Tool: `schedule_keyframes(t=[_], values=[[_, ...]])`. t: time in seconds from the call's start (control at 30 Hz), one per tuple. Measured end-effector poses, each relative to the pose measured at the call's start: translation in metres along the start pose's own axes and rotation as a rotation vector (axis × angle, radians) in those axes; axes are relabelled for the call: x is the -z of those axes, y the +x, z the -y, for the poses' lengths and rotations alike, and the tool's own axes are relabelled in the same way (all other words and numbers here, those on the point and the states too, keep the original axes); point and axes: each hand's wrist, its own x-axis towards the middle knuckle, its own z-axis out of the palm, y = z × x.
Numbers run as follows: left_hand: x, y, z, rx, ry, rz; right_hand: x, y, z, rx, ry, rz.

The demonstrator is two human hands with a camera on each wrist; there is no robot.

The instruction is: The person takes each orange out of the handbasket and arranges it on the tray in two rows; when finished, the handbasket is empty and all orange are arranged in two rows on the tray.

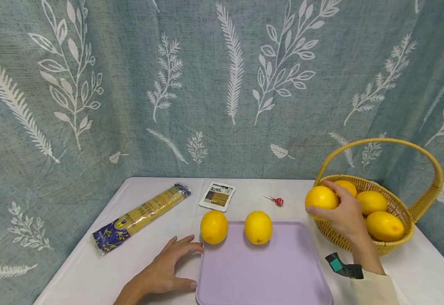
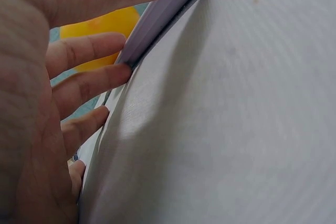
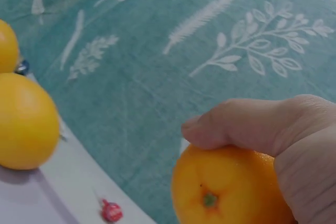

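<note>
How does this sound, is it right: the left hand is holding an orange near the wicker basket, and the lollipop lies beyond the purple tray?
Not quite: the head view shows the right hand holding that orange near the wicker basket. The lollipop does lie beyond the purple tray.

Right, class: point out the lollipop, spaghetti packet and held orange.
Lollipop (image 1: 279,202): head view, red wrapped head.
Spaghetti packet (image 1: 142,218): head view, middle of wrapper.
Held orange (image 3: 230,184): right wrist view, peel beside stem end.
</note>
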Motion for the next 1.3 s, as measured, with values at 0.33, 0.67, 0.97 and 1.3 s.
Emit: schedule_keyframes(t=[0.33,0.67,0.97,1.3], values=[[0.0,0.001,0.001,0.027,-0.009,0.014,-0.028,0.001,0.001,0.141,-0.043,0.125],[0.001,0.003,-0.002,0.057,-0.009,0.031,-0.05,0.003,-0.01,0.066,-0.151,0.263],[0.001,0.002,-0.002,0.057,-0.005,0.027,-0.056,0.002,-0.015,-0.004,-0.129,0.333],[0.0,0.0,-0.001,-0.001,-0.005,0.003,-0.048,0.003,-0.014,0.056,-0.083,0.396]])
